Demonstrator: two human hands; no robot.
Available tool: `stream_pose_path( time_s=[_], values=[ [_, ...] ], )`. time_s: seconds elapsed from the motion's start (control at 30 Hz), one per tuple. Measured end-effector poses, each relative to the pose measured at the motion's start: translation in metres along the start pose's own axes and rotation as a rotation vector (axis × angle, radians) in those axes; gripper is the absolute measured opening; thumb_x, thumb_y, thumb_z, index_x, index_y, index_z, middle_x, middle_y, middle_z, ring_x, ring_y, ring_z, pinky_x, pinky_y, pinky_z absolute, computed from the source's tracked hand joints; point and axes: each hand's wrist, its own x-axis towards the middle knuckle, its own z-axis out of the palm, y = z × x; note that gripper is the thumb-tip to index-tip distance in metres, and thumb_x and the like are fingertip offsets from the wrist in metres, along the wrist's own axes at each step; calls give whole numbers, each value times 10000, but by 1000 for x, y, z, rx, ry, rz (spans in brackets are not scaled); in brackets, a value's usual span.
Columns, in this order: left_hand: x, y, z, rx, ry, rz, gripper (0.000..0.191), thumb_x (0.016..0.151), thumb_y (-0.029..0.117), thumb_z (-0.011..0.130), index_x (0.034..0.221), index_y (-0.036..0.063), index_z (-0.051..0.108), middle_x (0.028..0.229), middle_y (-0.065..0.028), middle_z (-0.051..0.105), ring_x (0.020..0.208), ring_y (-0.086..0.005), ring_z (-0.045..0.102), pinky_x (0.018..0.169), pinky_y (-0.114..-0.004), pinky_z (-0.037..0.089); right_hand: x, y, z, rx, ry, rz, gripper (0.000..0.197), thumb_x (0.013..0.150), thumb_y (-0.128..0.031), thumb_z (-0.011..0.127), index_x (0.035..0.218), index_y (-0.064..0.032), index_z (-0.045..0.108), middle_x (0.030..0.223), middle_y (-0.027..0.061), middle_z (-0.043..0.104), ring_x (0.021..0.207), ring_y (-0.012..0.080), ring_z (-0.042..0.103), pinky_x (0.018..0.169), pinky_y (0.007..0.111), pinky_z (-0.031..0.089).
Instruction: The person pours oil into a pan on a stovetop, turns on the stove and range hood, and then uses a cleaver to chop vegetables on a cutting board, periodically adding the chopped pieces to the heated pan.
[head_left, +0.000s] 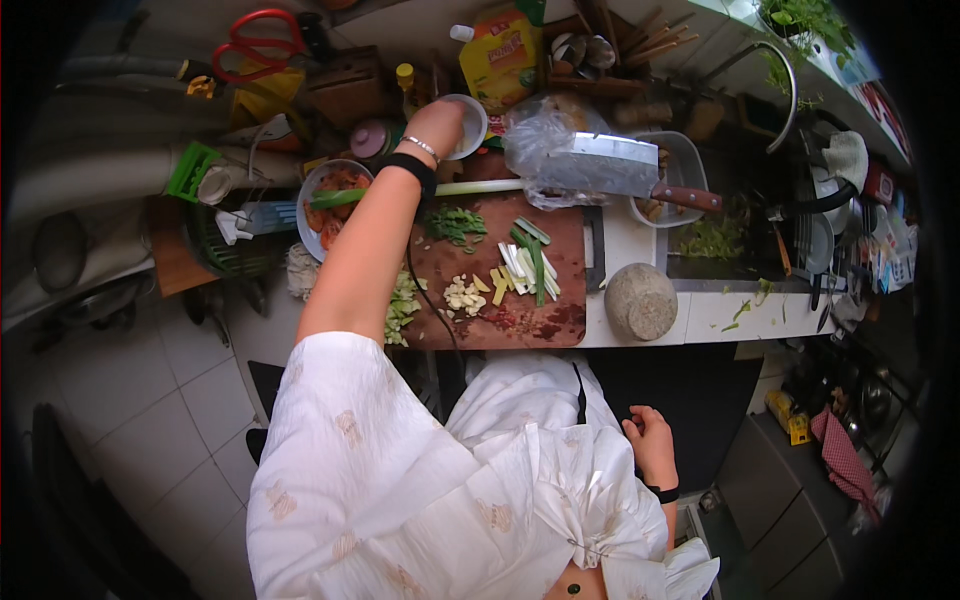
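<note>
My left hand (439, 129) reaches to the back of the counter, at a small white bowl (472, 129). Its fingers are hidden at the bowl, so I cannot tell whether they grip the rim or dip inside. Below my wrist a long leek stalk (480, 187) lies across the brown cutting board (480, 330). On the board are chopped greens (455, 225), chopped garlic (463, 296), yellow slices (499, 286), cut white-and-green stalks (531, 266) and chopped pale-green pieces (402, 309). My right hand (651, 442) hangs beside my body, holding nothing, its fingers loosely curled.
A cleaver (611, 169) rests across a plastic bag (534, 146) and a clear plastic container (686, 154). Left of the board stands a bowl of cooked shrimp (309, 225). A round stone (641, 301) sits near the counter's front edge, beside the sink (712, 271).
</note>
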Motion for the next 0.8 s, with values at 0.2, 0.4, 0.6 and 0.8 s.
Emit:
stream_pose_path(
  time_s=[0.2, 0.4, 0.6, 0.8],
  values=[
    [-65, 44, -40, -433, 388, 21, 99, 780, 68, 591, 861, 12, 596, 850, -184, 609, 786, -356, 599, 691, -398, 496, 4, 4, 0, 5, 1, -19, 279, 780, -92, 664, 1033, 16, 619, 887, 160, 621, 734, 253, 602, 683, 335, 499],
    [-105, 81, 42, -412, 144, 79, 88, 784, 76, 579, 842, 14, 553, 812, -182, 581, 735, -367, 592, 655, -431, 492, 15, -4, -5, -22, -9, -74, 287, 780, -91, 665, 1037, 24, 613, 888, 160, 619, 733, 251, 604, 680, 333, 499],
    [-100, 98, 94, -177, 175, -18, 112, 772, 32, 552, 876, 32, 510, 847, -156, 547, 718, -313, 617, 619, -404, 524, 13, -3, -10, -38, -18, -59, 291, 781, -92, 668, 1042, 25, 611, 890, 158, 619, 734, 247, 606, 676, 330, 500],
    [-100, 107, 96, -219, 263, -71, 94, 816, 64, 561, 886, 38, 506, 907, -142, 497, 774, -312, 585, 652, -397, 519, 14, -1, -10, -37, -16, -83, 291, 781, -91, 674, 1041, 26, 612, 897, 159, 619, 735, 245, 606, 676, 329, 498]
  ],
)
